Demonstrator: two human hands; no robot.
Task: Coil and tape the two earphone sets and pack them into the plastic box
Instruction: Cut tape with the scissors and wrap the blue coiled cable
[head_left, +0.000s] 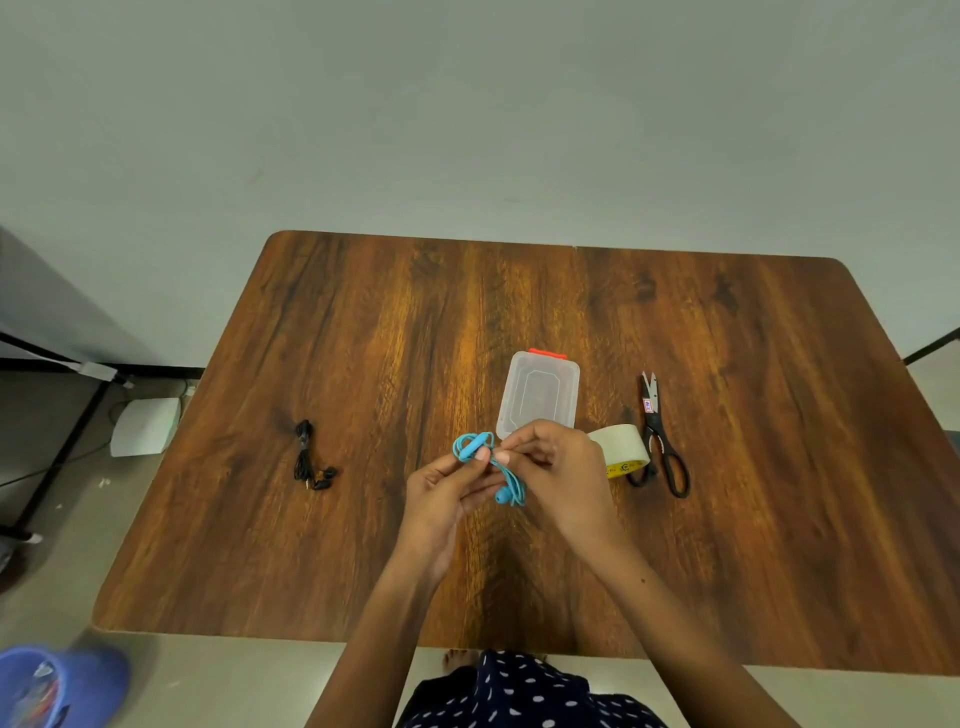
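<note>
Above the middle of the wooden table (395, 332), both my hands hold the blue earphone set (474, 445). My left hand (445, 493) pinches its coiled loops between thumb and fingers. My right hand (558, 470) pinches the cable just to the right of that, and an earbud hangs below between the hands. A black earphone set (310, 459) lies bundled on the table to the left. The clear plastic box (538, 395) with a red latch, its lid on, sits just behind my hands. A roll of pale tape (626, 449) lies to the right, partly hidden by my right hand.
Black-handled scissors (661, 441) lie right of the tape, blades pointing away. A blue bin (49, 686) stands on the floor at the lower left, and a white device (145, 426) with cables sits on the floor left of the table.
</note>
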